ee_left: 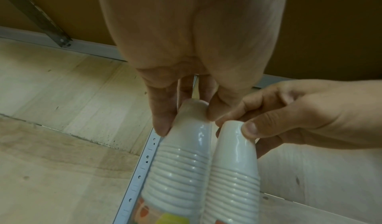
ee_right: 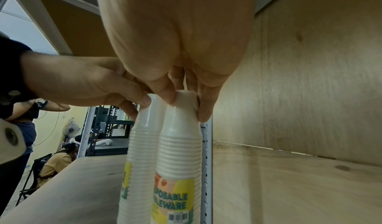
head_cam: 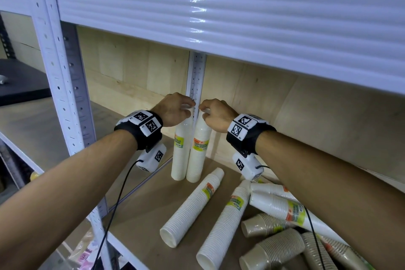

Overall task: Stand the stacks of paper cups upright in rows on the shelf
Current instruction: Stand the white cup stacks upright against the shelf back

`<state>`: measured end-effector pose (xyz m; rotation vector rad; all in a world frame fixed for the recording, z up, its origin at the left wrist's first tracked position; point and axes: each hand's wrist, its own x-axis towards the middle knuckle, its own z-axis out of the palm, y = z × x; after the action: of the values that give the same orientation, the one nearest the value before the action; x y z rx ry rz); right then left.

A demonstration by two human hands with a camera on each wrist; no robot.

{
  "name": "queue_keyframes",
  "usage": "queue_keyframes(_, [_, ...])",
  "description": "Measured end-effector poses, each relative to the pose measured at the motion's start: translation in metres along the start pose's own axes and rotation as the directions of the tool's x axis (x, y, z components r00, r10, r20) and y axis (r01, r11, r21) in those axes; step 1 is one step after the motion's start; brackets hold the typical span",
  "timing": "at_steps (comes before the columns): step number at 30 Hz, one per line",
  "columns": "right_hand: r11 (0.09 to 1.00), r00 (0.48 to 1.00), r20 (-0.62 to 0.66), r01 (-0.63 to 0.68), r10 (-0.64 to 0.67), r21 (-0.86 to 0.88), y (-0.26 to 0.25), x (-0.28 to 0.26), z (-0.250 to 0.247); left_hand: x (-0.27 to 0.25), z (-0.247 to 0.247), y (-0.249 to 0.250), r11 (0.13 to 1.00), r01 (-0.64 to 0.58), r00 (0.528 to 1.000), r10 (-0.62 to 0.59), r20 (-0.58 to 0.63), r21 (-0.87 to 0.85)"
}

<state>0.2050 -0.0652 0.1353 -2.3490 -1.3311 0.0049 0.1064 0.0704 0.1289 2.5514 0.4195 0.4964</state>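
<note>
Head view: a person's left hand (head_cam: 175,108) and right hand (head_cam: 215,114) each pinch the top of a white cup stack at the back of the wooden shelf (head_cam: 140,210). The left stack (head_cam: 180,153) and the right stack (head_cam: 198,153) stand upright, touching side by side, directly below the fingertips and in front of a white perforated post (head_cam: 196,76). Nearer the camera than the fingers, more white stacks (head_cam: 192,208) and brown stacks (head_cam: 274,250) lie on their sides on the shelf board.

Left wrist view: the left hand's fingers (ee_left: 161,113) and thumb curl around the top cup of the left stack (ee_left: 181,165). Just beside them, the right hand (ee_left: 299,113) pinches the top of the right stack (ee_left: 235,170) between thumb and fingers.

Right wrist view: the right hand's fingers (ee_right: 204,103) and thumb close on the top of the right stack (ee_right: 179,154), whose label hangs well below the fingertips. The left hand (ee_right: 82,80) pinches the neighbouring left stack (ee_right: 142,145). Other people are in the background at left.
</note>
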Motion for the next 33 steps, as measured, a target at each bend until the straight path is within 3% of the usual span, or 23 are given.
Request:
queue_keyframes(22, [1.0, 0.997, 0.072, -0.022, 0.022, -0.008, 0.001, 0.001, -0.003, -0.001, -0.002, 0.0, 0.998, 0.045, 0.998, -0.044, -0.049, 0.032])
queue_keyframes(25, [1.0, 0.998, 0.069, 0.002, -0.001, -0.015, 0.002, -0.005, -0.008, -0.007, -0.009, 0.004, 0.999, 0.017, 0.995, -0.013, -0.096, 0.043])
queue_keyframes(30, [0.99, 0.995, -0.041, 0.085, -0.09, -0.109, 0.012, -0.028, -0.014, -0.027, -0.021, 0.029, 0.994, -0.083, 0.98, 0.093, -0.173, 0.068])
queue_keyframes(33, [0.976, 0.995, -0.064, 0.058, -0.073, -0.211, 0.024, -0.046, -0.013, -0.043, -0.019, 0.046, 0.988, -0.14, 0.978, 0.148, -0.144, 0.064])
